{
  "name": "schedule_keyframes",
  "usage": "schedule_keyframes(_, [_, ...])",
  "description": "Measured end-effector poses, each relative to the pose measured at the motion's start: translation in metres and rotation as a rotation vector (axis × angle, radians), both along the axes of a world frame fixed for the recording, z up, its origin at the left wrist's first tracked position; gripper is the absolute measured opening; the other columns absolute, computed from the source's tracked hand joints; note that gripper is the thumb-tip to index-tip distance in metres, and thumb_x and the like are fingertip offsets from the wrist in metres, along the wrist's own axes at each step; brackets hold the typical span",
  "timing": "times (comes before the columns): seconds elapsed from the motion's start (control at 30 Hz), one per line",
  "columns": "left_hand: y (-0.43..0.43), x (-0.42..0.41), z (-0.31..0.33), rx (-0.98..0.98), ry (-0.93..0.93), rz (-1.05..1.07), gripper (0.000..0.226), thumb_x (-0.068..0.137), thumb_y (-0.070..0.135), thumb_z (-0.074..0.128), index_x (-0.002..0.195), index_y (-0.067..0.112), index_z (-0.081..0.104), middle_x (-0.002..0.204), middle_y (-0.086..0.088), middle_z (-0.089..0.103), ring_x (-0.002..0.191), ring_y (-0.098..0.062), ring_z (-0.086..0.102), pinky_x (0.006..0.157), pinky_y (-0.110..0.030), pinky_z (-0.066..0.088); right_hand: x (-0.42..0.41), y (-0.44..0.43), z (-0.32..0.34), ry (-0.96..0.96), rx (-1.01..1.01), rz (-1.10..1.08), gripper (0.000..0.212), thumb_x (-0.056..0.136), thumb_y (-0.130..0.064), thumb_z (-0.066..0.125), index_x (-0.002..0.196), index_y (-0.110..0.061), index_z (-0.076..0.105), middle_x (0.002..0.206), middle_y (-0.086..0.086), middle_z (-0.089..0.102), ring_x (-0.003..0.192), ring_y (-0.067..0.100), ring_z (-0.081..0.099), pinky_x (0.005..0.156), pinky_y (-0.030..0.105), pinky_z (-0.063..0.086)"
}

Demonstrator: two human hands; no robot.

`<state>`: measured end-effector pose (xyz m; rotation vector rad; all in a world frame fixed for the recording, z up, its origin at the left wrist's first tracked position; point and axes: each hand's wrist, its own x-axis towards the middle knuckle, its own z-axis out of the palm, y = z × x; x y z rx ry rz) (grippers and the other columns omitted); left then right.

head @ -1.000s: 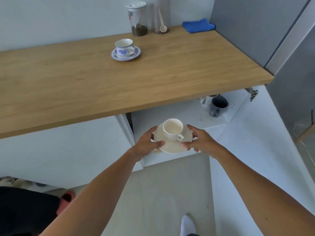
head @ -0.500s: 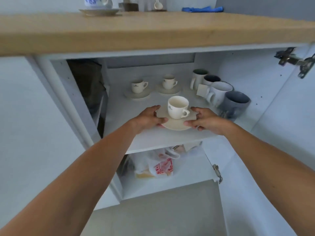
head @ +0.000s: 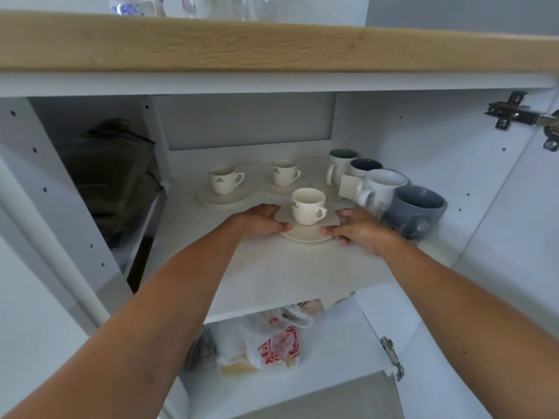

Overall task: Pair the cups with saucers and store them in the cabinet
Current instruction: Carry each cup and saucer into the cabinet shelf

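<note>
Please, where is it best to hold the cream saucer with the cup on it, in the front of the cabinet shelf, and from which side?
Probably by the rim of the saucer at its two opposite edges, coming level from the open front. The left hand and right hand are placed so. The cup stands loose and upright on it, and mugs crowd the right side.

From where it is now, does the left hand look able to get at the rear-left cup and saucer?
Probably yes. The left hand is at the front saucer, and bare shelf lies between it and the rear-left cup; nothing stands in that path.
</note>
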<state>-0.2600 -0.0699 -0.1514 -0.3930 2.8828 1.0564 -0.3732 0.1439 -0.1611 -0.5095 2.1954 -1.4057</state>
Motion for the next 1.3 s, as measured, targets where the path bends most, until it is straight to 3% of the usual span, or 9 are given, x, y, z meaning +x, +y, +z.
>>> schedule_keyframes(0.2, [-0.012,-0.026,0.004,-0.232,-0.126,0.012,0.082,0.089,0.062,0.055,0.153,0.016,0.033,0.158,-0.001,0.036,0.142,-0.022,0.038,0.114,-0.038,0.033,-0.016,-0.01,-0.002,0.021,0.006,-0.08,0.089,0.067,-0.016,0.092,0.142,0.0,0.045,0.091,0.001,0.064,0.07,0.017,0.06,0.064,0.026,0.055])
schedule_keyframes(0.37, [-0.016,-0.035,0.0,-0.31,-0.173,0.032,0.094,0.081,0.073,0.053,0.153,0.018,0.03,0.159,-0.001,0.034,0.142,-0.023,0.038,0.113,-0.04,0.035,-0.024,-0.012,-0.006,0.038,0.014,-0.113,0.082,0.068,-0.015,0.092,0.137,-0.001,0.051,0.12,0.002,0.057,0.079,0.016,0.065,0.062,0.022,0.054])
schedule_keyframes(0.57, [-0.015,-0.035,-0.004,-0.33,-0.169,0.03,0.091,0.079,0.076,0.049,0.151,0.023,0.033,0.156,-0.001,0.039,0.139,-0.024,0.041,0.111,-0.041,0.038,-0.024,-0.01,-0.01,0.067,0.02,-0.151,0.076,0.071,-0.016,0.091,0.135,-0.001,0.052,0.109,0.003,0.062,0.087,0.02,0.065,0.061,0.025,0.052])
schedule_keyframes(0.73, [-0.01,-0.019,-0.005,-0.278,-0.084,0.067,0.078,0.087,0.071,0.046,0.146,0.022,0.037,0.152,-0.003,0.042,0.136,-0.027,0.042,0.1,-0.034,0.037,-0.01,0.003,-0.004,0.168,0.116,-0.093,0.073,0.076,-0.026,0.087,0.136,-0.002,0.052,0.124,0.012,0.065,0.114,0.027,0.062,0.098,0.037,0.052])
schedule_keyframes(0.87, [0.001,0.012,-0.008,-0.208,-0.02,0.156,0.079,0.084,0.067,0.054,0.147,0.026,0.031,0.142,-0.006,0.051,0.125,-0.029,0.051,0.092,-0.034,0.043,0.017,0.022,0.006,0.317,0.297,0.047,0.064,0.084,-0.04,0.076,0.138,-0.015,0.054,0.127,0.003,0.063,0.109,0.017,0.057,0.078,0.019,0.044])
schedule_keyframes(0.93, [0.008,0.028,-0.006,-0.25,-0.005,0.178,0.083,0.082,0.07,0.053,0.15,0.029,0.026,0.133,-0.007,0.057,0.12,-0.03,0.055,0.096,-0.04,0.048,0.027,0.029,0.01,0.385,0.384,0.109,0.072,0.087,-0.048,0.069,0.149,-0.021,0.042,0.146,0.005,0.051,0.13,0.021,0.049,0.093,0.022,0.041])
schedule_keyframes(1.03, [0.018,0.055,-0.002,-0.282,-0.046,0.206,0.089,0.082,0.075,0.045,0.154,0.034,0.016,0.144,-0.008,0.047,0.131,-0.032,0.044,0.105,-0.046,0.042,0.044,0.034,0.021,0.482,0.562,0.197,0.082,0.09,-0.06,0.058,0.156,-0.024,0.027,0.16,0.008,0.032,0.145,0.032,0.029,0.112,0.039,0.031])
schedule_keyframes(1.13, [0.032,0.09,0.011,-0.272,-0.122,0.188,0.09,0.085,0.076,0.041,0.157,0.035,0.004,0.163,-0.004,0.022,0.148,-0.031,0.022,0.116,-0.048,0.029,0.074,0.044,0.035,0.529,0.719,0.257,0.088,0.088,-0.072,0.048,0.158,-0.029,0.017,0.165,0.007,0.019,0.15,0.033,0.015,0.115,0.048,0.027])
schedule_keyframes(1.3, [0.063,0.154,0.062,-0.321,-0.222,0.143,0.09,0.086,0.078,0.036,0.156,0.038,-0.004,0.167,0.001,-0.008,0.153,-0.027,-0.011,0.119,-0.053,0.011,0.133,0.078,0.082,0.5,0.861,0.357,0.095,0.083,-0.084,0.032,0.158,-0.033,0.0,0.168,0.006,-0.003,0.153,0.031,-0.008,0.12,0.054,0.009])
